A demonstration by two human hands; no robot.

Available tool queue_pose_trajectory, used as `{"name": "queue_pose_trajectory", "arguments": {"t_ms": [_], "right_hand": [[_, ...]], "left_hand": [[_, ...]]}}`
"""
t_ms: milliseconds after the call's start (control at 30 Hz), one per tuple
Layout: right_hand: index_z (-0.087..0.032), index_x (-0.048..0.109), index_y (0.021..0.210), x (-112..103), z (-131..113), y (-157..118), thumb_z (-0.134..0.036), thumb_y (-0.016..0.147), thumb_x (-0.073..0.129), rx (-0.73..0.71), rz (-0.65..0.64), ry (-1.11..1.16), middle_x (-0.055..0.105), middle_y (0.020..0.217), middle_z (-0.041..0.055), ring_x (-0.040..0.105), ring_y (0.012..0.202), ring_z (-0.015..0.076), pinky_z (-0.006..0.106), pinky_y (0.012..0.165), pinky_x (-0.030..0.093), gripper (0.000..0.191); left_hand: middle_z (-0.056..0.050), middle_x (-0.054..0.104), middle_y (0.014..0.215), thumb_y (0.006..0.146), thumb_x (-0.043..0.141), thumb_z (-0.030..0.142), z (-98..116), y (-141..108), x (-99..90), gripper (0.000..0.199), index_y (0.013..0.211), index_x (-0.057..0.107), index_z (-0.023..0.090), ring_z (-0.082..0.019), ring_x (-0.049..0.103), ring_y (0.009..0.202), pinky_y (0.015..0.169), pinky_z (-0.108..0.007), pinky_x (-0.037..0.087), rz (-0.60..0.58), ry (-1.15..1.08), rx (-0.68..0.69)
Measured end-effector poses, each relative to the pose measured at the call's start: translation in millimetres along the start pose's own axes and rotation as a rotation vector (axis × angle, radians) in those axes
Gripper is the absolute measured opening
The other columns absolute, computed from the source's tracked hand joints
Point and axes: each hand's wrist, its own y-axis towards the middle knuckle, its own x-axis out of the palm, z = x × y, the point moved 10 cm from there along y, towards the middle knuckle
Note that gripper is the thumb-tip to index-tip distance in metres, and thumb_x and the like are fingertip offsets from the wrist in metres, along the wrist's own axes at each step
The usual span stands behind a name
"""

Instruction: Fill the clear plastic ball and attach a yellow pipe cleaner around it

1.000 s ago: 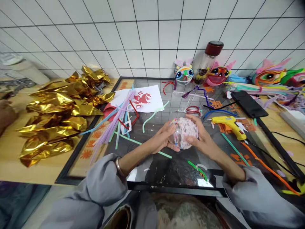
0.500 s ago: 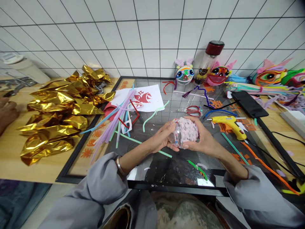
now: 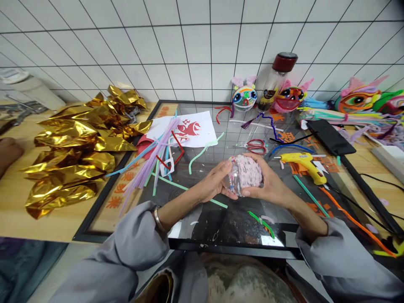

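Between both hands, above the glass-topped frame (image 3: 202, 229), I hold a round clear plastic ball (image 3: 248, 174), its right part covered in pale pink fuzzy pipe cleaner. My left hand (image 3: 217, 181) grips its clear left side, thumb on top. My right hand (image 3: 269, 183) wraps round its pink right side. Just behind the ball lie red-handled scissors (image 3: 255, 146). To the right rests a yellow hot glue gun (image 3: 301, 166). A green pipe cleaner piece (image 3: 261, 225) lies in front of the ball. Part of the ball is hidden by my fingers.
Crumpled gold foil (image 3: 82, 143) and a bundle of purple pipe cleaners (image 3: 158, 158) lie left. Finished animal-faced balls (image 3: 244, 97) and a red-capped bottle (image 3: 277, 80) stand along the wall. A phone (image 3: 331, 136) lies right. Another person's hand (image 3: 9, 153) is at the far left.
My hands and the ball stay nearly still. The other person's hand at the far left has shifted slightly downward. The camera view has moved very little.
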Motion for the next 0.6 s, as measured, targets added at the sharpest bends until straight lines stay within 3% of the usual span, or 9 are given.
{"name": "queue_pose_trajectory", "arguments": {"t_ms": [133,300,467,600], "right_hand": [[-0.025,0.039,0.139,1,1,-1,-0.062,0.064,0.083,0.001,-0.006,0.007,0.056,0.135,0.0126,0.056,0.123,0.0336,0.048,0.104,0.047,0.094],[-0.025,0.038,0.141,1,-1,-2,-0.061,0.059,0.087,-0.011,0.023,0.013,0.051,0.138,0.013,0.054,0.127,0.0347,0.049,0.108,0.044,0.102],[-0.025,0.039,0.141,-1,-7,-3,-0.056,0.055,0.09,-0.073,0.082,-0.019,0.051,0.141,0.0132,0.053,0.129,0.0349,0.049,0.11,0.043,0.105],[-0.026,0.04,0.141,-2,-15,-6,-0.043,0.06,0.089,-0.128,0.134,-0.081,0.052,0.14,0.012,0.054,0.129,0.0336,0.048,0.111,0.043,0.097]], "left_hand": [[-0.009,0.07,0.096,0.078,0.065,0.071,3,-1,-0.8,0.072,0.13,0.055,0.021,-0.02,0.068,0.075,0.058,-0.031,0.061,0.013,0.008,0.053],[-0.011,0.068,0.113,0.073,0.073,0.069,7,-5,-4.4,0.081,0.136,0.05,0.023,-0.021,0.069,0.082,0.063,-0.031,0.06,0.072,0.015,0.105],[-0.013,0.056,0.141,0.074,0.077,0.061,8,-5,-9.2,0.081,0.141,0.047,0.026,-0.03,0.061,0.119,0.091,-0.039,0.056,0.089,0.048,0.173],[-0.013,0.052,0.146,0.076,0.077,0.057,15,-3,-8.4,0.081,0.142,0.045,0.024,-0.032,0.048,0.135,0.112,-0.046,0.042,0.036,0.102,0.3]]}}
